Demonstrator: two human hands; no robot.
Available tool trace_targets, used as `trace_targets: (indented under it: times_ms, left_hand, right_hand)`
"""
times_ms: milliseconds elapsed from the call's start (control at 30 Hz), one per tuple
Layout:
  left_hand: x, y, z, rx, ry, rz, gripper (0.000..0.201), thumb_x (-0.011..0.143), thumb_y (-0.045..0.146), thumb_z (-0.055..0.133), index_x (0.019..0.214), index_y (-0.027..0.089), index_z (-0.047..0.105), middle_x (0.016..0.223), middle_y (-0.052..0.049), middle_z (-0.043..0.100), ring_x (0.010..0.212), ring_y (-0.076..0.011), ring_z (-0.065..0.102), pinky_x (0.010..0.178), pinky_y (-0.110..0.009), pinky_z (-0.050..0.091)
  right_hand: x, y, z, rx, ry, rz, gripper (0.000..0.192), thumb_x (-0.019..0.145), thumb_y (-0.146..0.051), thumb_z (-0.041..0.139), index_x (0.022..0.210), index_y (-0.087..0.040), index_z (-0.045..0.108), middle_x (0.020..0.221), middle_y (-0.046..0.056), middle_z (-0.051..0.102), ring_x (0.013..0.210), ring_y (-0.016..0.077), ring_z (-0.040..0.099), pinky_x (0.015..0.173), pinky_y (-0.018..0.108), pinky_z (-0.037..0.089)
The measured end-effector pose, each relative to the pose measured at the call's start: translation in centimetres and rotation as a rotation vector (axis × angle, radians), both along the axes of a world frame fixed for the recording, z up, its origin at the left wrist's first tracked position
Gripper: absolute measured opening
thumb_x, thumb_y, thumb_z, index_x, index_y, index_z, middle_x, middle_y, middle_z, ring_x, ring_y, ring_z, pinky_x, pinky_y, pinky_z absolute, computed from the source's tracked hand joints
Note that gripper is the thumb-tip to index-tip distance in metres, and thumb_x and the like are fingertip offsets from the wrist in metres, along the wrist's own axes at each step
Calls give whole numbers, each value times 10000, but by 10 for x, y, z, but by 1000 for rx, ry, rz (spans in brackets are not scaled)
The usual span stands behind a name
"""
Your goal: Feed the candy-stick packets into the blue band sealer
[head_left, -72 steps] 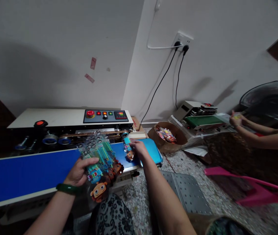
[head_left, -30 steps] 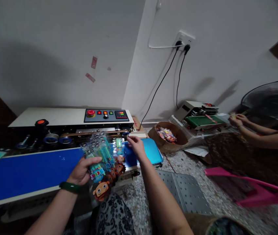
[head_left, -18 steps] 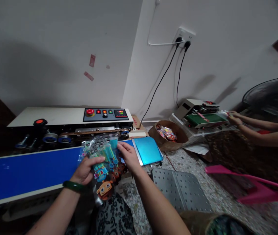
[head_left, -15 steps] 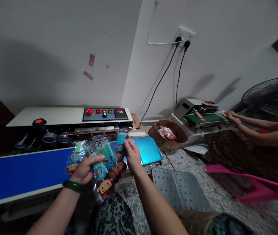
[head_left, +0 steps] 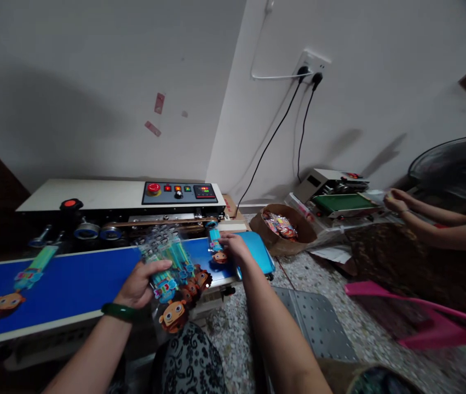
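Observation:
My left hand [head_left: 141, 282], with a green bangle at its wrist, is closed round a bunch of clear plastic packets [head_left: 175, 273]. They show green and blue strips and brown cartoon heads. At the right end of the blue conveyor belt [head_left: 88, 290], my right hand [head_left: 235, 249] grips the edge of a single packet [head_left: 215, 243]. Its top reaches the sealing machine [head_left: 80, 194], and its cartoon head lies over the belt. Another packet [head_left: 27, 282] lies tilted on the belt's left part. My right fingertips are partly hidden.
A blue sheet-covered end piece [head_left: 255, 253] lies right of the belt. Beyond stands a round brown container [head_left: 282, 241] of packets. Another person's hands [head_left: 399, 201] work by a second machine with a green belt [head_left: 337, 202]. A grey perforated step [head_left: 315, 317] and pink stool [head_left: 421, 312] stand on the floor.
My right hand has carried a single packet from beside the bunch to the belt's right end. The packet on the belt has travelled left. My left hand has kept the bunch nearly in place.

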State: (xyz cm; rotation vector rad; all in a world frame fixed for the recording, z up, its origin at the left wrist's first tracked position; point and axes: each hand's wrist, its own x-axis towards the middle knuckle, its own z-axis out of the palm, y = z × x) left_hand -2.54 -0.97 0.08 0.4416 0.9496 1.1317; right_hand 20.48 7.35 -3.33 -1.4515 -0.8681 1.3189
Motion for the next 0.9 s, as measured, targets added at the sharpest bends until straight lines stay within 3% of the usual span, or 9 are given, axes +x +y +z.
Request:
trace_targets:
  times_ms: [100,233,333,467,667,800,900]
  left_hand:
    - [1,0,2,13,-2,1,305,525,73,686,825,91,636,703,-83,694,628,-249,653,585,-371,546]
    - [5,1,4,57,4,28,436,542,83,695,968,114,611,807,-85,700,717,-264,655,645,-380,543]
    - [10,1,3,82,22,64,484,544,94,709,1015,127,603,826,-75,701,712,-249,655,647,-350,543]
    - [15,1,2,96,28,67,479,545,103,720,1011,131,609,853,-77,700,721,-246,652,648,-348,540]
    - [20,-1,5,134,-9,71,501,553,120,721,1038,138,598,911,-87,691,836,-273,635,732,-370,521]
    - [23,0,4,102,-11,76,503,557,118,716,1044,137,591,883,-93,695,818,-290,639,707,-410,530]
    - [24,0,2,86,8,72,477,555,109,715,1017,130,600,863,-85,699,797,-282,645,708,-406,533]
  right_hand:
    - [-15,-8,11,68,-19,-6,206,535,-270,690,650,-135,586,534,-21,556,438,83,479,422,192,378]
    - [-40,-43,35,316,13,247,229,652,-373,633,743,-166,600,755,25,616,705,146,572,591,238,457]
    - [-56,-65,48,464,-104,326,230,600,-337,693,733,-179,592,830,20,602,794,156,552,670,252,449]
    - [-67,-71,48,464,-153,292,185,593,-292,699,659,-178,569,769,2,588,756,147,540,686,258,429]
    - [-67,-69,40,461,64,96,186,653,-265,644,566,-166,513,856,41,625,816,171,560,743,286,420]
    - [-66,-72,38,433,126,-55,193,693,-334,611,672,-180,497,717,-9,601,679,124,554,645,232,432]
    - [-67,-74,37,379,169,49,233,675,-326,631,827,-200,509,678,-32,599,623,112,557,599,213,441]
